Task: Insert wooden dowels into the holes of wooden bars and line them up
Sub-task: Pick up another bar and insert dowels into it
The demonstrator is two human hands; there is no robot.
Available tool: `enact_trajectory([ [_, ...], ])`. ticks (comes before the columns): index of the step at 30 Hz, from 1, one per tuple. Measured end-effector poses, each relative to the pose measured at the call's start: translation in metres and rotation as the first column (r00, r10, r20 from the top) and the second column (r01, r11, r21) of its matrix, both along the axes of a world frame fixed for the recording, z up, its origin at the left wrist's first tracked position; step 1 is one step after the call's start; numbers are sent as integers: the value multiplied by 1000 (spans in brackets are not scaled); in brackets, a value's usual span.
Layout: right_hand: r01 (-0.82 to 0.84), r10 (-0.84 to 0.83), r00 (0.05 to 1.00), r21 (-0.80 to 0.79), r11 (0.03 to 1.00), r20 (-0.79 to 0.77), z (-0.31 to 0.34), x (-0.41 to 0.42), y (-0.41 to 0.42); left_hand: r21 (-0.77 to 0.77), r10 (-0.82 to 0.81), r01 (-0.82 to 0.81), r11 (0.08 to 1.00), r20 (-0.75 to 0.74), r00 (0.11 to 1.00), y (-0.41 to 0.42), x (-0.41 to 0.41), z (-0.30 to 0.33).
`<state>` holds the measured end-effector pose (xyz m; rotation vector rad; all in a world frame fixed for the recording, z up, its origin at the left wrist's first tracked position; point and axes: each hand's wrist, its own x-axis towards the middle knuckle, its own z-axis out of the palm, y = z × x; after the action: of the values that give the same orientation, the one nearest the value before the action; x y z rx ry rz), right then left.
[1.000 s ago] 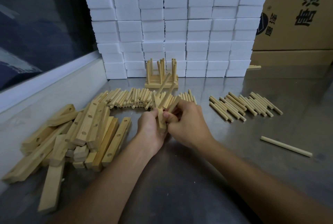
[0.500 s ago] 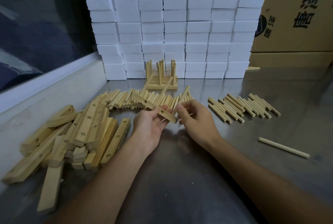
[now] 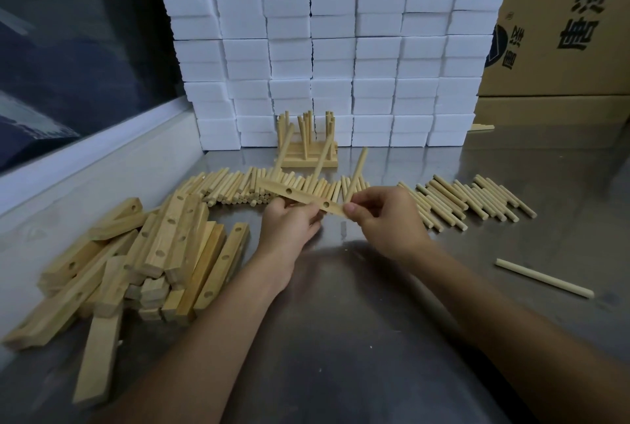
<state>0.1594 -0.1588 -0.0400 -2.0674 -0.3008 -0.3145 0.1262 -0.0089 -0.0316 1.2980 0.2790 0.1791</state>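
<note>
So both hands are up over the shiny steel tabletop (image 3: 341, 338), sharing one pale wooden bar with round holes (image 3: 300, 197). That bar hangs in the air just in front of the long row of loose light wooden dowels (image 3: 238, 186), tilted so its right end sits lower. Three thin dowels (image 3: 358, 168) poke up out of the bar's far side, leaning a bit to the right. The left hand (image 3: 289, 222) has its fingers curled round the bar from below, roughly mid-length. The right hand (image 3: 381, 219) pinches the bar's right end between thumb and fingers, and it looks to be touching the base of the rightmost dowel too, though I can't quite tell.

Off to the left there's a messy heap of more drilled wooden bars (image 3: 153, 253), stacked every which way against the pale side ledge (image 3: 85, 191). On the right lies a second, neater batch of short dowels (image 3: 470, 202), and well apart from it a single longer dowel (image 3: 542, 277) rests on its own near the right edge. Further back, a finished bunch of bars with upright dowels (image 3: 308, 147) stands right at the foot of a tall wall of white foam blocks (image 3: 334, 41). Brown cardboard box with dark printed characters (image 3: 562, 31) sits in the back right corner.
</note>
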Motion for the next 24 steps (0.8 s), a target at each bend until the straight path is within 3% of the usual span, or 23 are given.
enact_trajectory([
  [2, 28, -27, 1000, -19, 999, 16, 3, 8, -4, 369, 158, -150, 917, 10, 987, 4, 1, -2],
  [4, 45, -43, 998, -42, 998, 47, 7, 18, -7, 611, 252, -253, 750, 90, 964, 9, 2, -6],
  [8, 94, -85, 991, -87, 992, 103, 19, 51, -3, 883, 137, -159, 442, 109, 985, 9, 2, -16],
  [10, 115, -102, 987, -108, 988, 122, 25, 72, 3, 934, 102, -99, 342, 68, 993, 8, 4, -18],
  [14, 135, -121, 986, -133, 982, 110, 27, 116, 20, 946, 115, -86, 312, 52, 992, 7, 9, -21],
  [24, 156, -145, 988, -397, 904, 59, 2, 176, 38, 959, 124, -91, 269, 59, 991, 7, 11, -21],
])
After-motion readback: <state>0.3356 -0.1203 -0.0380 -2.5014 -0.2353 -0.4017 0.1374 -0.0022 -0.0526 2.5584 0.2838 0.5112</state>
